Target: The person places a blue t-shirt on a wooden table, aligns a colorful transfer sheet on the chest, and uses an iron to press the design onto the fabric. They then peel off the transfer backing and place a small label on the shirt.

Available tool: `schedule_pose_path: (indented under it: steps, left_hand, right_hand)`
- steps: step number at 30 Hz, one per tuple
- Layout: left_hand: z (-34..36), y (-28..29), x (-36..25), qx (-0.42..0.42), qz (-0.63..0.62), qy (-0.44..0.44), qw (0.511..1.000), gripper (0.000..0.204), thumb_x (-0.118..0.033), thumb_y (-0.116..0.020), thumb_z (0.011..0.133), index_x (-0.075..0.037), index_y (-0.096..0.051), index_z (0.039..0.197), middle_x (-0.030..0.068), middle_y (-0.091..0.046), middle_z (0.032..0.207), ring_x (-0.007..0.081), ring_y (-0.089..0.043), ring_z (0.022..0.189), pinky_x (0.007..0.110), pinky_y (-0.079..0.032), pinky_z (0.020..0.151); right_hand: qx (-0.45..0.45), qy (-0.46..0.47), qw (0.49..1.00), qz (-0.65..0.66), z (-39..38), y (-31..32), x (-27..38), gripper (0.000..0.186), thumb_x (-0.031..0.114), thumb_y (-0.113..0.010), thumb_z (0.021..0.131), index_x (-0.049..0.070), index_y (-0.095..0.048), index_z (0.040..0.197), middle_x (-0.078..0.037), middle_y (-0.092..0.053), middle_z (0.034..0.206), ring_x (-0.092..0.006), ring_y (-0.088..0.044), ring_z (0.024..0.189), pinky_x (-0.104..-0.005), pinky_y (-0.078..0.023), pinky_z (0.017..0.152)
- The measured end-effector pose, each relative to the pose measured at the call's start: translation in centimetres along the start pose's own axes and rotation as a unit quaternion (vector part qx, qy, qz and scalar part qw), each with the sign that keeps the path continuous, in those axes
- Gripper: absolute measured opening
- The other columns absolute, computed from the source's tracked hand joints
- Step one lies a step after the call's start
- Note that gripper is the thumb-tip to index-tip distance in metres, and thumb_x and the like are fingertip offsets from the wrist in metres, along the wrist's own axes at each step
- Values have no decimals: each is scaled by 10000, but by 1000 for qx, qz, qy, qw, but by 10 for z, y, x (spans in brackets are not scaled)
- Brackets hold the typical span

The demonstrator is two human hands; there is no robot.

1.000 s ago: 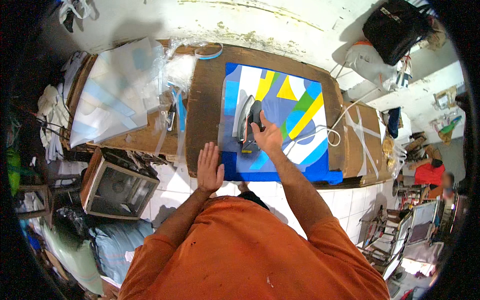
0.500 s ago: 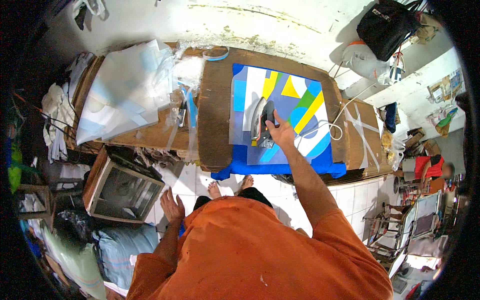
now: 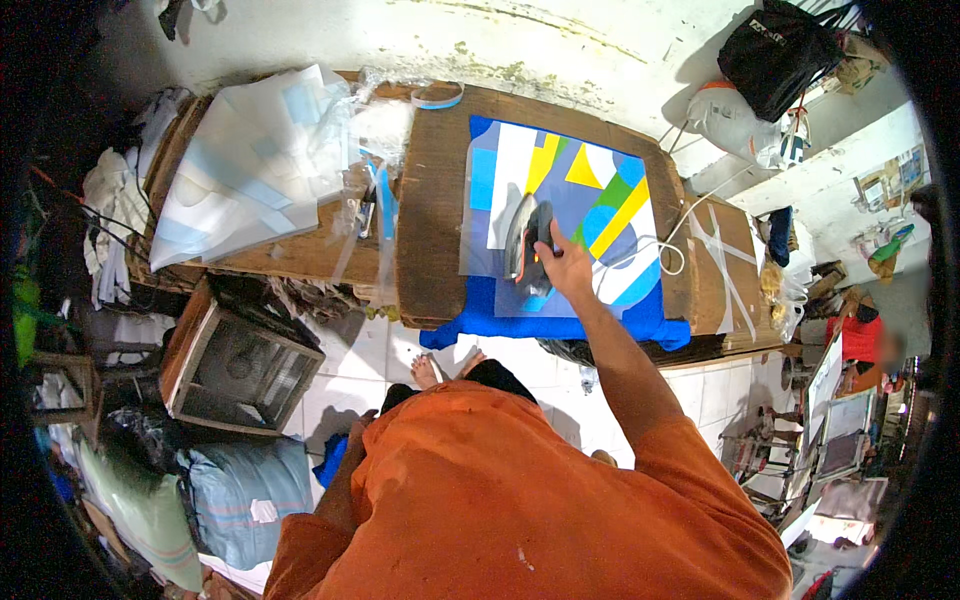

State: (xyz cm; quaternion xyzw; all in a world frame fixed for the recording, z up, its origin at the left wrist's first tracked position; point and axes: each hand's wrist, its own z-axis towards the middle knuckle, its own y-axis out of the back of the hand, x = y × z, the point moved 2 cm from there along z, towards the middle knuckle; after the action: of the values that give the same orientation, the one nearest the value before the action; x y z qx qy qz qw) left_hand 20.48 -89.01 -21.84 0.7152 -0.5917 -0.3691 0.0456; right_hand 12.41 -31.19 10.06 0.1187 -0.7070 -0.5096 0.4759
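My right hand (image 3: 568, 266) is closed around the handle of a clothes iron (image 3: 518, 250). The iron rests on a sheet with a bold geometric pattern (image 3: 628, 235) in white, yellow, green and blue, its tip toward the wall. Under that sheet lies a bright blue cloth (image 3: 470, 325), which hangs over the table's near edge. My left hand (image 3: 361, 427) is down by my left side, largely covered by my orange shirt, so its fingers cannot be made out. Close to it a piece of blue fabric (image 3: 328, 462) shows.
Translucent patterned sheets (image 3: 235, 170) are stacked on the wooden table's (image 3: 430, 220) left part. The iron's white cord (image 3: 690, 215) runs off to the right over cardboard (image 3: 735, 260). A wooden box with a mesh front (image 3: 245, 370) and a stuffed sack (image 3: 250, 500) stand lower left.
My left hand has drawn back from beside the mesh-fronted box to my side, and more blue fabric shows there. My right hand stays on the iron, which has barely shifted.
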Motion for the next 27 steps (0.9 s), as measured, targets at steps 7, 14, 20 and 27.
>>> schedule_pose_path:
  steps: [7,14,20,27]
  left_hand:
    - [5,60,-61,-171,-35,-100,980,450,-242,-682,916,-10,-660,1300,236,-757,1116,404,-737,1025,502,-593,922]
    - [0,75,-43,-170,-8,-40,985,471,-282,-630,942,-8,-651,1325,227,-766,1100,390,-745,1016,469,-590,945]
    - [6,22,-10,-126,-86,29,988,458,-320,-686,903,-16,-710,1244,213,-776,956,287,-770,849,410,-616,790]
    - [-26,4,-83,-138,-113,7,984,502,-297,-680,910,2,-675,1313,183,-782,905,255,-761,779,388,-613,750]
  right_hand:
    - [28,-13,1000,-5,2,9,-2,675,505,-710,909,211,-582,1503,-200,-778,949,-377,-760,900,-462,-592,821]
    - [80,0,996,28,-10,18,-8,720,526,-743,869,235,-579,1507,-220,-775,948,-372,-759,919,-449,-586,854]
    - [76,-25,996,29,8,29,-16,715,569,-718,865,277,-583,1504,-214,-776,1046,-402,-750,978,-468,-586,908]
    - [121,69,990,19,-18,27,-30,989,487,-772,854,205,-289,1670,-208,-766,922,-366,-759,846,-427,-596,790]
